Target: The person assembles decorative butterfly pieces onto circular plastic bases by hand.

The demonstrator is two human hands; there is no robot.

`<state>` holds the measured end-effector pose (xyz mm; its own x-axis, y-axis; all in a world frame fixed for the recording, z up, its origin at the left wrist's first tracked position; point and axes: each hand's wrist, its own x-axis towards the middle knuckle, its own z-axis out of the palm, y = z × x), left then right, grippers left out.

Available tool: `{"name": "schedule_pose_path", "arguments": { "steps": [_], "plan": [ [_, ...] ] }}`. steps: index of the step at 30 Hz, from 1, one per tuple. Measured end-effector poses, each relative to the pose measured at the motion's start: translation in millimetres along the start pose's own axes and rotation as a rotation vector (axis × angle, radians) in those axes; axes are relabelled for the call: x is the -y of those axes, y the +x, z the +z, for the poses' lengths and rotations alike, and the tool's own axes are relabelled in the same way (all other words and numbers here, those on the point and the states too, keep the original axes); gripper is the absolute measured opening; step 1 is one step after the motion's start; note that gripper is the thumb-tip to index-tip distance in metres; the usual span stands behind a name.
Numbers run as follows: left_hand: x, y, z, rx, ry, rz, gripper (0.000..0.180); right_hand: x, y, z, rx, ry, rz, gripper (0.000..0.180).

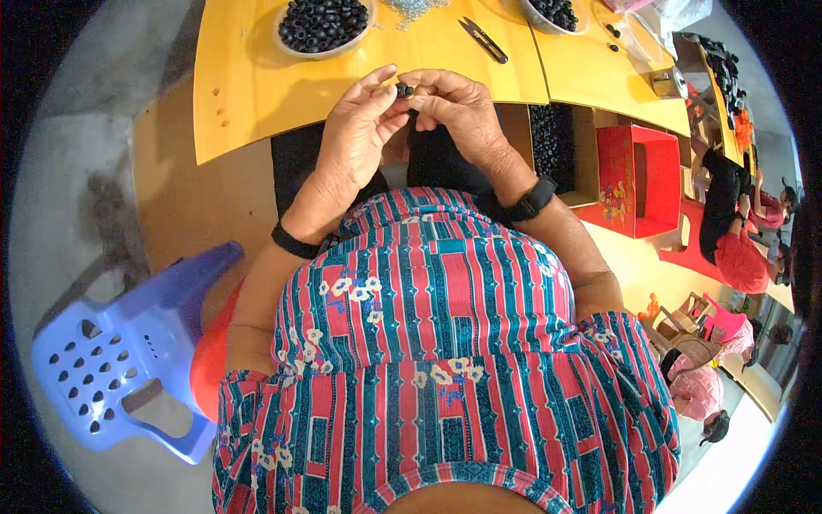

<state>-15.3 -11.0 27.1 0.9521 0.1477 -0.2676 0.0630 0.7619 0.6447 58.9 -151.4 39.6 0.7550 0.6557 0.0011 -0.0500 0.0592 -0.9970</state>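
Over the front edge of the yellow table [257,103], both my hands meet at a small black bead-like piece [404,89]. My left hand [358,128] pinches it from the left between thumb and fingers, palm partly turned up. From the right, my right hand [462,110] has its thumb and forefinger closed at the same piece. Something thin and pale seems to lie at the fingertips, too small to make out. Just beyond, a clear bowl [285,44] is heaped with similar black pieces [321,21]. Black-handled thread snips [484,40] lie right of my hands.
Small clear bits [413,8] lie at the far edge. A second bowl [575,29] and a metal can [669,83] stand to the right. Below are an open carton of black pieces [552,141] and a red box [638,180]. A blue chair [111,368] is left; people sit far right.
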Motion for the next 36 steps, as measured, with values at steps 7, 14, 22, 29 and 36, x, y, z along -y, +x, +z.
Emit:
{"name": "schedule_pose_path", "arguments": {
  "steps": [7,14,22,29,36],
  "plan": [
    [2,10,-1,0.015,0.013,0.006,0.033,-8,11,-2,-0.095,0.174,0.127,0.019],
    [1,11,2,0.008,0.096,0.016,0.033,-1,10,2,-0.114,0.146,0.146,0.018],
    [-6,28,-4,0.162,0.189,0.019,0.032,5,25,-9,-0.032,0.184,0.057,0.014],
    [-15,46,11,0.16,0.249,0.051,0.03,9,42,-24,-0.084,0.136,0.064,0.011],
    [-12,66,25,0.152,0.221,0.137,0.029,9,53,-23,-0.215,0.183,0.078,0.012]
  ]
}}
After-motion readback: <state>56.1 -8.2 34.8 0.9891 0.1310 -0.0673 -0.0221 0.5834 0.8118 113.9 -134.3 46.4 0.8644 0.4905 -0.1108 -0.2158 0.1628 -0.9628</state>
